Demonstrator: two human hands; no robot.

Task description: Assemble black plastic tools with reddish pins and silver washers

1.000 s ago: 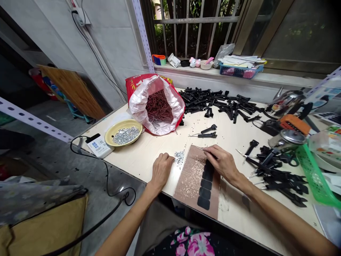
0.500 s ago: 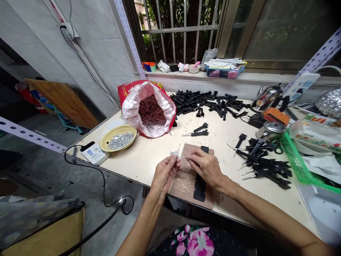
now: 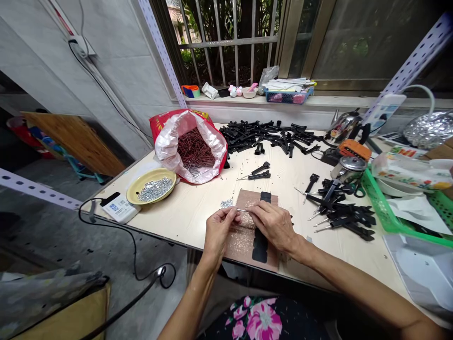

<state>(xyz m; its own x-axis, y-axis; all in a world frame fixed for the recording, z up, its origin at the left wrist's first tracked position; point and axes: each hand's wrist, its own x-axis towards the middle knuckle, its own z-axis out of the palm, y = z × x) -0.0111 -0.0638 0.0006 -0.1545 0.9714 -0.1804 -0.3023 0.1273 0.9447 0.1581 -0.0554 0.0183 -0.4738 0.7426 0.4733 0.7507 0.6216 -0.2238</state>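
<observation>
My left hand (image 3: pixel 218 230) and my right hand (image 3: pixel 272 224) meet over a brown mat (image 3: pixel 247 236) with black pads at the near table edge. Both pinch a thin metal pin (image 3: pixel 241 210) between the fingertips, the left at its tip, the right at its other end. A small heap of silvery bits (image 3: pixel 226 203) lies just left of the mat. Two finished black-handled pins (image 3: pixel 257 173) lie beyond the mat.
A red bag of dark red pins (image 3: pixel 193 148) and a yellow dish of silvery bits (image 3: pixel 152 186) stand at the left. Black plastic parts (image 3: pixel 269 134) are piled at the back, assembled pieces (image 3: pixel 339 212) at the right. A green basket (image 3: pixel 389 212) and a kettle (image 3: pixel 345 125) stand further right.
My left hand rose from the heap of silvery bits to meet my right hand. Both now pinch the pin above the mat. The view has shifted right.
</observation>
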